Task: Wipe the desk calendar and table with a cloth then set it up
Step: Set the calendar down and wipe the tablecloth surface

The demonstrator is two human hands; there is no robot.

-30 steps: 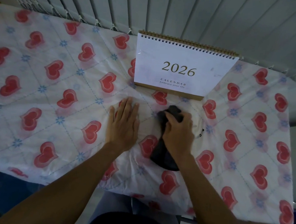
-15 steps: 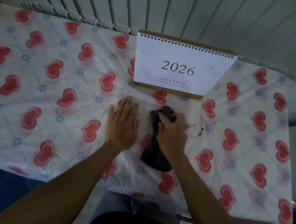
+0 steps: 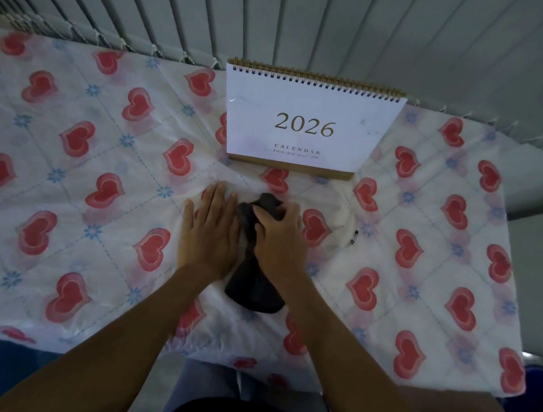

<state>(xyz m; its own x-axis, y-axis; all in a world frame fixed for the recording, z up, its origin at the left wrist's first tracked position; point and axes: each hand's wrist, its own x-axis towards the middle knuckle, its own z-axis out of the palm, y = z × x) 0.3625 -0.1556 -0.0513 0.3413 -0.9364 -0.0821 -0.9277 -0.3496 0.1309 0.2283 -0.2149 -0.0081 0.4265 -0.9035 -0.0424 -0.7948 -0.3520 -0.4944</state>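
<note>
Now, pressed flat on the tablecloth (image 3: 63,150) with fingers straight and together: left hand (image 3: 208,232), released, palm down, gripping nothing. Just beside it, thumb-side edges nearly touching: right hand (image 3: 281,238), clenched around the upper part of a dark cloth (image 3: 252,286), knuckles up. Bunched into a long lump under that hand, with a small tuft poking out beyond the fingertips and a wider rounded end lying on the table toward the wrist. Resting on the covered table, between the two forearms at its near end.

Straight ahead of both hands, a little beyond the fingertips and apart from them: calendar (image 3: 310,124), standing upright on its brown base, spiral binding along the top, white front page reading "2026" and "CALENDAR". Touched by neither hand nor cloth.

Under everything, wrinkled white covering printed with red hearts and small blue flowers, creased most around the hands. Off to the right of the right hand, a small dark speck (image 3: 353,237) on the fabric, too small to make out. Behind the calendar, grey vertical blinds (image 3: 289,11) along the far edge of the table.
</note>
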